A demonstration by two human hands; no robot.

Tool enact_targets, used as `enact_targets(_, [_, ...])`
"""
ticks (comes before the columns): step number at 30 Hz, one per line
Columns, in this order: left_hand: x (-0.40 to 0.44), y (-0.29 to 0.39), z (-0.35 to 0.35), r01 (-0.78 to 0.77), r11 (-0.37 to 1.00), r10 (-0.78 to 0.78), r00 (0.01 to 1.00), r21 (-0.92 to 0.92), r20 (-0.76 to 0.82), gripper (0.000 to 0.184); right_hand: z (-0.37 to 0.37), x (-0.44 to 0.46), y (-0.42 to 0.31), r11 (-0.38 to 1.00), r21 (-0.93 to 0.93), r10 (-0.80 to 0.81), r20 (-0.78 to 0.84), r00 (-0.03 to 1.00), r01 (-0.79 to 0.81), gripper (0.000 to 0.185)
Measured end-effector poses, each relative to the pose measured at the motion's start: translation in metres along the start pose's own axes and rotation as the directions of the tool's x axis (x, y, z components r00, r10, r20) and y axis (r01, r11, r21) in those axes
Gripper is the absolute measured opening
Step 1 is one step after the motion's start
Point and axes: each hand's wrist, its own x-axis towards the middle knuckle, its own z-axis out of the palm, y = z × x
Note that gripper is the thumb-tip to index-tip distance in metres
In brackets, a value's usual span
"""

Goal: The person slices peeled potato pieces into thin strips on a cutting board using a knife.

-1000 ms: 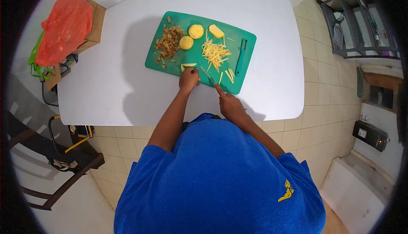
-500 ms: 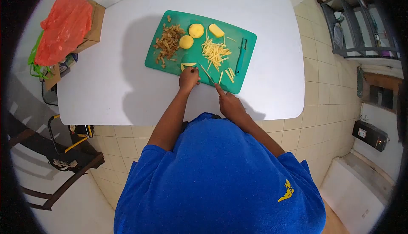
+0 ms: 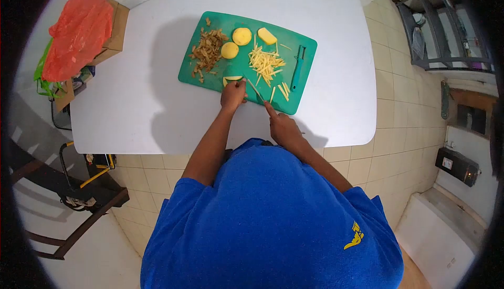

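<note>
On the green cutting board (image 3: 210, 18), my left hand (image 3: 233, 96) is closed at the near edge, its fingers bent down on a piece of potato that they mostly hide. Pale potato slices (image 3: 231, 79) show just beyond its knuckles. My right hand (image 3: 284, 128) grips a knife (image 3: 256, 90), index finger stretched along its back. The blade slants up and left, its tip close to my left fingers. A pile of thin potato sticks (image 3: 265, 66) lies beyond the blade, with a few loose sticks (image 3: 284, 90) to its right.
Brown peelings (image 3: 207, 53) lie on the board's left side. Two whole peeled potatoes (image 3: 242, 36) and a cut one (image 3: 267, 36) are at the back. A green-handled peeler (image 3: 298, 71) rests at the right. A red plastic bag (image 3: 79, 34) covers a cardboard box (image 3: 116, 26) at the table's left.
The knife blade has shifted very slightly beside my left fingers. Both hands keep nearly the same place and grip, and the things on the board lie as before.
</note>
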Motion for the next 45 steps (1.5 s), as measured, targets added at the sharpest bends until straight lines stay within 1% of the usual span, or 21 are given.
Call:
enact_targets(3, [-0.002,0.005,-0.001,0.01,0.999,-0.011,1.0,0.031,0.007,0.049,0.003,0.001,-0.001,1.0,-0.01,0.005,-0.001,1.0,-0.005,0.06])
enact_targets(6, [0.0,0.009,-0.004,0.03,0.993,-0.034,0.999,0.114,0.038,0.052,0.0,0.002,-0.003,0.999,-0.032,0.025,0.034,0.999,-0.024,0.062])
enact_targets(7, [0.003,0.008,-0.003,0.022,0.995,-0.026,0.999,0.1,0.045,0.052,-0.002,0.003,-0.004,0.999,-0.041,0.034,0.05,0.998,-0.032,0.062])
enact_targets(9, [0.012,0.002,-0.002,0.007,0.998,-0.011,0.998,0.07,0.062,0.053,0.0,0.002,-0.003,0.999,-0.05,0.022,0.032,0.999,-0.021,0.062])
enact_targets(12, [0.023,-0.005,-0.003,-0.024,0.999,0.028,0.994,-0.035,0.105,0.053,-0.004,0.003,-0.004,0.999,-0.039,0.029,0.031,0.999,-0.028,0.064])
enact_targets(16, [0.021,-0.003,-0.003,0.003,0.991,0.014,0.992,-0.131,0.127,0.052,-0.001,0.004,-0.002,0.999,-0.032,0.019,0.008,1.0,-0.019,0.062])
enact_targets(18, [0.021,-0.005,-0.003,-0.014,0.982,0.038,0.992,-0.188,0.122,0.05,-0.004,0.006,-0.001,0.999,-0.026,0.048,0.048,0.998,-0.047,0.062])
enact_targets(19, [0.025,-0.007,-0.002,0.014,0.987,0.007,0.991,-0.163,0.131,0.05,-0.005,0.008,-0.001,0.998,-0.025,0.057,0.068,0.996,-0.055,0.061])
enact_targets(21, [0.03,-0.007,-0.002,0.071,0.991,-0.055,0.988,-0.113,0.145,0.05,0.001,0.008,0.003,0.999,-0.039,0.031,0.044,0.999,-0.03,0.062])
enact_targets(22, [0.03,-0.006,-0.003,0.06,0.989,-0.042,0.99,-0.135,0.138,0.05,0.004,0.009,0.005,0.999,-0.044,0.018,0.032,0.999,-0.016,0.063])
enact_targets(25, [0.023,-0.004,-0.002,0.031,0.985,-0.01,0.992,-0.169,0.124,0.051,0.0,0.009,0.009,0.998,-0.031,0.061,0.091,0.994,-0.059,0.064])
enact_targets(28, [0.021,-0.003,-0.003,0.0,0.988,0.018,0.993,-0.155,0.114,0.052,0.013,0.008,0.015,0.999,-0.001,0.032,0.022,0.999,-0.032,0.064])
enact_targets(30, [0.024,-0.005,-0.001,-0.005,0.989,0.021,0.994,-0.146,0.109,0.053,0.02,0.007,0.017,0.999,-0.013,0.039,0.007,0.999,-0.039,0.064])
enact_targets(33, [0.028,-0.009,0.0,0.002,0.991,0.015,0.993,-0.137,0.121,0.054,0.026,0.005,0.016,0.998,-0.003,0.064,0.019,0.998,-0.064,0.063])
enact_targets(39, [0.036,-0.014,0.001,0.078,0.987,-0.058,0.988,-0.139,0.144,0.058,0.035,0.006,0.016,0.988,0.08,0.129,0.079,0.989,-0.135,0.063])
enact_targets(42, [0.031,-0.014,0.002,0.023,0.978,0.004,0.992,-0.205,0.13,0.059,0.041,0.007,0.017,0.983,0.099,0.145,0.077,0.986,-0.152,0.064])
enact_targets(45, [0.031,-0.014,0.002,0.007,0.973,0.026,0.99,-0.232,0.141,0.059,0.043,0.005,0.019,0.984,0.098,0.14,0.078,0.987,-0.148,0.065])
